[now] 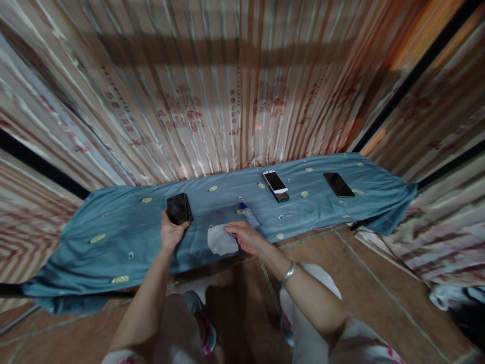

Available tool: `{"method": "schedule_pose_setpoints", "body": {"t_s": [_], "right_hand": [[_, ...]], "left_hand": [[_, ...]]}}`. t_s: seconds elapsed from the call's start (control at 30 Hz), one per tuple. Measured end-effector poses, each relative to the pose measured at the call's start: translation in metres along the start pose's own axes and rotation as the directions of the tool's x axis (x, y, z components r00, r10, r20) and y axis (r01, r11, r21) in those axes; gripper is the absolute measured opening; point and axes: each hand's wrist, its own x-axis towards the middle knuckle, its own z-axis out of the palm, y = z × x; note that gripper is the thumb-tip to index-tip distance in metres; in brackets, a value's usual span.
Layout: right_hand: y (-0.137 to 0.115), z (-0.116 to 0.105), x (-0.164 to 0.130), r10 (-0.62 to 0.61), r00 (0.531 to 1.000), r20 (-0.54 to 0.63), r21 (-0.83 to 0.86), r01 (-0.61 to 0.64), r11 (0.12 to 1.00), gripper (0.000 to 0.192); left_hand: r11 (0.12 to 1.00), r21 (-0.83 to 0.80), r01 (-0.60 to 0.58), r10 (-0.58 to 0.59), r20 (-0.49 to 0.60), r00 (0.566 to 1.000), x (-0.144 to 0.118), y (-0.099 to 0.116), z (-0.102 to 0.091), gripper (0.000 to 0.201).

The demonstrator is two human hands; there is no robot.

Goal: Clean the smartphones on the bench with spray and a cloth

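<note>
My left hand [171, 233] grips the lower edge of a black phone [179, 208] that rests on a blue cloth [113, 222] spread over the floor. My right hand [246, 237] presses on a crumpled white wipe [220, 240] lying on the cloth just right of that phone. A small clear bottle with a blue cap [250, 215] lies right behind my right hand. A bracelet circles my right wrist.
Farther right on the cloth lie a white-edged phone stacked on a dark one [275, 183] and a separate black phone [338, 184]. Striped curtain fabric [227, 101] hangs behind. Brown tiled floor [379, 293] and my knees are in front; a bag [454, 298] sits at the right.
</note>
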Motion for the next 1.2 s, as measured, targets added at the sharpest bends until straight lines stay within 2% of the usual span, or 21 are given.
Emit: {"method": "schedule_pose_setpoints", "body": {"t_s": [0.1,0.2,0.27,0.37,0.4,0.47,0.57,0.67,0.77,1.0,1.1,1.2], "right_hand": [[0.004,0.001,0.004,0.002,1.000,0.003,-0.033,-0.002,0.999,0.015],[0.007,0.001,0.014,-0.018,1.000,-0.013,-0.085,0.017,0.996,0.012],[0.009,0.000,0.023,-0.052,0.998,-0.035,-0.107,0.048,0.993,0.008],[0.012,0.002,0.037,-0.087,0.995,-0.056,-0.107,0.081,0.991,0.005],[0.013,0.003,0.040,-0.095,0.993,-0.064,-0.100,0.088,0.991,0.004],[0.014,0.006,0.046,-0.104,0.992,-0.075,-0.077,0.099,0.992,0.005],[0.013,0.009,0.047,-0.108,0.992,-0.072,-0.025,0.107,0.994,0.007],[0.008,0.010,0.043,-0.116,0.991,-0.060,0.018,0.118,0.993,0.009],[0.001,0.008,0.040,-0.142,0.988,-0.067,0.058,0.146,0.988,0.010],[-0.017,0.001,0.039,-0.286,0.950,-0.125,0.092,0.298,0.950,0.015],[-0.017,0.004,0.036,-0.329,0.941,-0.079,-0.002,0.330,0.944,0.026],[-0.010,0.012,0.028,-0.370,0.929,0.022,-0.256,0.363,0.896,0.038]], "left_hand": [[0.986,-0.111,0.122,-0.128,-0.051,0.990,-0.007,0.002,-0.003,0.098],[0.936,-0.288,0.204,-0.237,-0.082,0.968,-0.021,0.007,-0.009,0.095],[0.891,-0.391,0.232,-0.280,-0.070,0.957,-0.034,0.012,-0.015,0.090],[0.812,-0.544,0.210,-0.289,-0.062,0.955,-0.054,0.023,-0.025,0.079],[0.763,-0.608,0.221,-0.299,-0.028,0.954,-0.062,0.027,-0.028,0.072],[0.620,-0.728,0.292,-0.308,0.116,0.944,-0.076,0.037,-0.033,0.057],[0.433,-0.773,0.464,-0.266,0.382,0.885,-0.094,0.052,-0.036,0.040],[0.340,-0.773,0.536,-0.228,0.485,0.844,-0.105,0.063,-0.033,0.036],[0.315,-0.752,0.579,-0.238,0.528,0.815,-0.110,0.064,-0.025,0.037],[0.394,-0.670,0.629,-0.185,0.612,0.769,-0.123,0.061,-0.006,0.045],[0.402,-0.627,0.667,-0.159,0.669,0.726,-0.131,0.065,0.002,0.044],[0.368,-0.601,0.710,-0.160,0.711,0.685,-0.137,0.068,0.008,0.038]]}}
